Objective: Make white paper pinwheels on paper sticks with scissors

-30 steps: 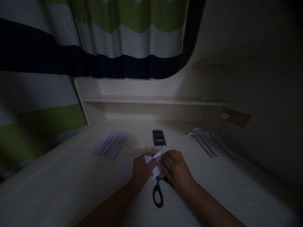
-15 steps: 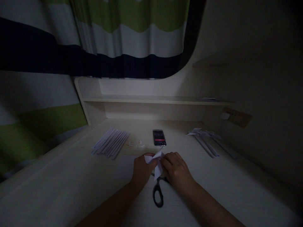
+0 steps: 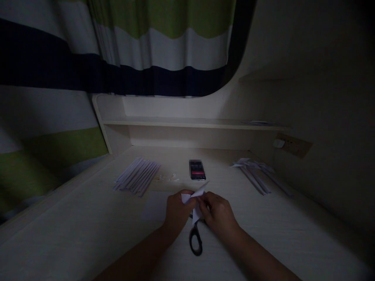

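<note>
A white paper pinwheel (image 3: 198, 192) with bent, pointed blades is held above the desk between my two hands. My left hand (image 3: 178, 210) pinches its left side, thumb near the middle. On the other side, the fingers of my right hand (image 3: 219, 212) are closed at the pinwheel's centre and right edge; their tips are partly hidden. Black-handled scissors (image 3: 195, 241) lie on the desk just below, their upper part covered by the paper and my right hand. A flat sheet of white paper (image 3: 154, 206) lies left of my left hand.
Several rolled paper sticks (image 3: 137, 176) lie side by side at the left. Small pale bits (image 3: 173, 177) are scattered near a phone (image 3: 197, 170). At the right rest pinwheels on paper sticks (image 3: 254, 173). A shelf (image 3: 187, 122) runs along the back, beneath a striped curtain (image 3: 164, 50).
The pinwheel's upper blade now points further up and right. My right hand's fingers have curled in closer to the pinwheel's centre, while my left hand has hardly moved.
</note>
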Tool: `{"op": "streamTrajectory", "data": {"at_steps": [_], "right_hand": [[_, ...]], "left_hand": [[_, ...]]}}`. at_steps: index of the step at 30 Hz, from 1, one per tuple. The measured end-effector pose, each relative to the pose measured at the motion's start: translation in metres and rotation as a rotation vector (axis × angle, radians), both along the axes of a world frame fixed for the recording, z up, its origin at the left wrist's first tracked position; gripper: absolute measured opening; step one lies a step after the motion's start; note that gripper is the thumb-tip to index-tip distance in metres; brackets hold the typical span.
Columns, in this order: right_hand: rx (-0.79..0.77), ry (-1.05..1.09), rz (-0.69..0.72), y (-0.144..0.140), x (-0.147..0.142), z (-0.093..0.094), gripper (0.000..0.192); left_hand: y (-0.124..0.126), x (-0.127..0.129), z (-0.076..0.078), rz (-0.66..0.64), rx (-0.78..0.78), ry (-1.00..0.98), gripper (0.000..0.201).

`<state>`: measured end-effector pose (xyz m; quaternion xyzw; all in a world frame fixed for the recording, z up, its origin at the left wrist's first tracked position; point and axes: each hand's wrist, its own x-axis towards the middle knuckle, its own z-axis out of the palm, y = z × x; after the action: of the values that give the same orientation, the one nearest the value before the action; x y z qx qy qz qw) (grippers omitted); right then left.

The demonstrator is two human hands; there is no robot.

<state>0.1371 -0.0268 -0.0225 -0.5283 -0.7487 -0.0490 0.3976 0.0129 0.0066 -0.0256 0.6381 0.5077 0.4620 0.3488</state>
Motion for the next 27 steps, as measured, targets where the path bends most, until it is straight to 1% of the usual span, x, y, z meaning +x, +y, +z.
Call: {"op": "streamTrajectory", "data": {"at_steps": [2, 4, 10, 15, 22, 24, 27], "right_hand": [[-0.017, 0.037, 0.001, 0.0000, -0.0011, -0.0002, 0.016], [-0.009, 0.027, 0.009, 0.0004, -0.0014, -0.0008, 0.016], [0.143, -0.084, 0.072, 0.0017, 0.0004, -0.0036, 0.016], [0.201, -0.096, 0.127, 0.0026, 0.0010, -0.0039, 0.014], [0.135, -0.030, 0.032, 0.0023, -0.0026, -0.0056, 0.018], [0.084, 0.038, 0.023, 0.0023, -0.0040, -0.0066, 0.017], [-0.042, 0.190, 0.018, 0.0030, -0.0056, -0.0084, 0.017]], "left_hand": [[0.0001, 0.0000, -0.0004, 0.000, 0.011, 0.015, 0.020], [0.0006, -0.0002, -0.0013, 0.003, 0.017, 0.023, 0.020], [0.0006, -0.0009, 0.0002, 0.018, 0.016, -0.012, 0.019], [-0.0013, -0.0005, 0.0027, 0.025, 0.008, -0.007, 0.019], [-0.0022, -0.0004, 0.0023, 0.023, -0.001, -0.028, 0.020], [-0.0022, -0.0005, 0.0017, 0.024, -0.005, -0.042, 0.019], [-0.0018, 0.0000, -0.0006, 0.029, -0.007, -0.064, 0.019]]}}
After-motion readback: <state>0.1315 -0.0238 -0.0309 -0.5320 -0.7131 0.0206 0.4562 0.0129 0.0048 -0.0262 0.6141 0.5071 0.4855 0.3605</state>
